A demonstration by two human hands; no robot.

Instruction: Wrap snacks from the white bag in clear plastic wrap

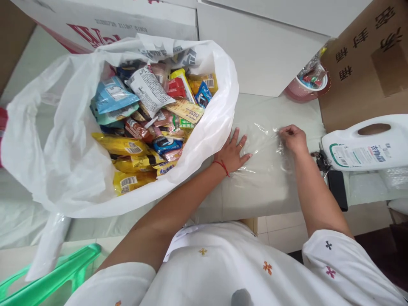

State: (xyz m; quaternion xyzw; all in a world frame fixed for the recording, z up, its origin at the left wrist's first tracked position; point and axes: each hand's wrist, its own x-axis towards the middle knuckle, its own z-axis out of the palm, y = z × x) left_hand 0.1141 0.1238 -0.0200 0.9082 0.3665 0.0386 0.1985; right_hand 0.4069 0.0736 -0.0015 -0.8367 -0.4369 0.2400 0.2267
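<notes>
A clear plastic sheet or bag (259, 146) lies on the pale table cover between my hands. My left hand (232, 152) rests flat with its fingers spread at the left side of the clear plastic, beside the rim of a large white plastic bag (223, 106). My right hand (291, 137) has its fingers pinched on the right side of the clear plastic. The white bag stands open at the left, holding many small wrapped snacks (149, 91) in blue, white, red and yellow packets.
Behind are white boxes (255, 51). At the right are a pink tub (301, 90) with wrapped items, a brown carton (360, 85), a white detergent bottle (392, 144), keys (321, 162) and a black phone (338, 190). A green plastic chair (60, 276) is at the lower left.
</notes>
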